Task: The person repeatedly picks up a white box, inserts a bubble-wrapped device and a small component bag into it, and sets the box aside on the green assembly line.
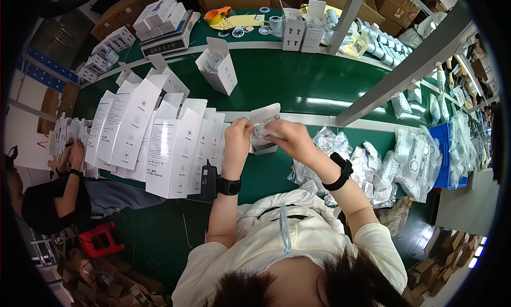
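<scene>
Straight in front of me stands a small white carton (264,113), its lid flap up and a clear plastic bag (259,131) in its mouth. My left hand (239,138) grips the carton's left side near the top, fingers pinched together. From the right, my right hand (293,138) reaches over the opening with bent fingers closed on the bag; its fingertips are partly hidden. Left of my left hand, several white cartons (171,152) stand in rows, their flaps raised. Small silvery bags (332,143) lie heaped beside my right forearm.
Beyond my hands, an open carton (218,75) holding a bag stands on the green conveyor belt (298,80). A grey post (394,70) slants up on the right, near bubble-wrapped packs (415,163) and a blue bin (443,147). Another person (50,198) works at the far left.
</scene>
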### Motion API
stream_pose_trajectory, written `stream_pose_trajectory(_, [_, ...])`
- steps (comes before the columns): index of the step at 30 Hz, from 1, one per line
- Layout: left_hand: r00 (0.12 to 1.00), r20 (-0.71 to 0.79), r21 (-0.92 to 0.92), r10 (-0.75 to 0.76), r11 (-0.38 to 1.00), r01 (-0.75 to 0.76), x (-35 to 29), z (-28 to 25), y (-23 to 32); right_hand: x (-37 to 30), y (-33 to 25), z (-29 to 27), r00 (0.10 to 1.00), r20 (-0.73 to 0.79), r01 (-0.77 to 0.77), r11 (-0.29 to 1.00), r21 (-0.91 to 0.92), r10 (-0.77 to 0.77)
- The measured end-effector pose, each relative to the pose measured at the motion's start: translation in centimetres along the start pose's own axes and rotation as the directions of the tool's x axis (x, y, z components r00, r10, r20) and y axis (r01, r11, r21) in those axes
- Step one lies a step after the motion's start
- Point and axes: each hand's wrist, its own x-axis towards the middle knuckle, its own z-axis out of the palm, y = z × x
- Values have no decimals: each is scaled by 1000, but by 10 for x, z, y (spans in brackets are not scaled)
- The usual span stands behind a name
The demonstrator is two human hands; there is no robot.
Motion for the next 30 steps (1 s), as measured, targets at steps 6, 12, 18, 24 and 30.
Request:
stream_pose_trajectory(6, [1000,-14,-65,6,998,-7,-5,-7,-5,-3,14,27,823,499,496,768,-404,-269])
stream_pose_trajectory(12, [843,-476,387,250,921,-55,-45,-83,73,-11,28,26,946,207,325,757,-567,-251])
stream_pose_trajectory(18, [944,-322,898,-74,291,329,-59,-132,65,-15,44,36,943,-274,133,970,-203,-187])
stream_pose_trajectory(24, [985,-146,704,-88,690,166,-60,-121,81,-35,82,41,990,-138,28,988,154,-7])
stream_pose_trajectory(30, [995,-75,504,-69,858,98,-58,-59,106,7,108,2,888,-379,-180,955,234,260])
